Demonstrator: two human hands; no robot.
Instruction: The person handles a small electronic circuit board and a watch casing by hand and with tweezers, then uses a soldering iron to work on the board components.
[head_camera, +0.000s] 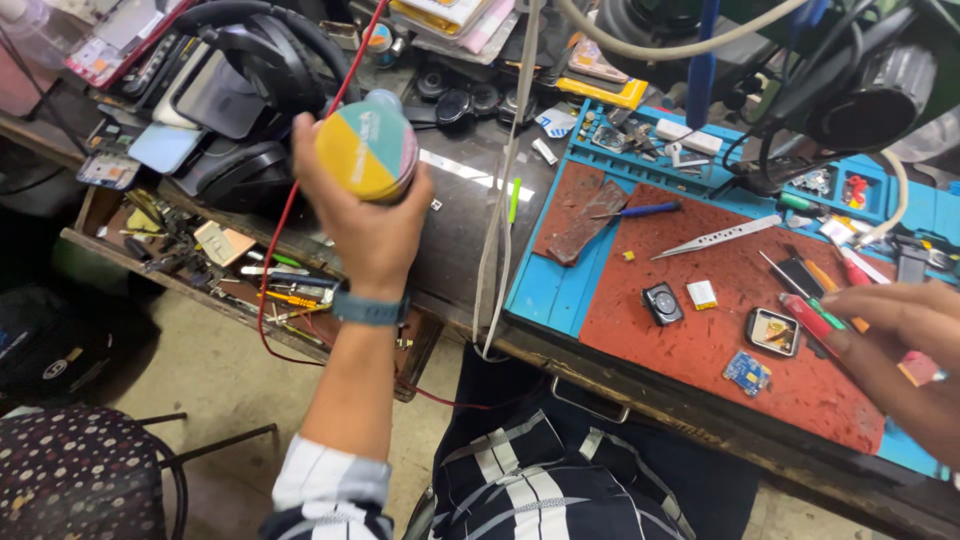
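My left hand is raised over the bench edge and grips a round bottle whose bottom shows yellow, teal and pink sections. My right hand rests at the right side of the red work mat and holds a red-handled tool between its fingers. On the mat near it lie a small square watch body, a round-cornered dark watch case, a small blue circuit board and a little battery.
Metal tweezers and a blue-handled screwdriver lie on the mat. Black headphones and phone parts crowd the bench behind. An open drawer holds several tools. A red wire hangs down. A dotted stool stands lower left.
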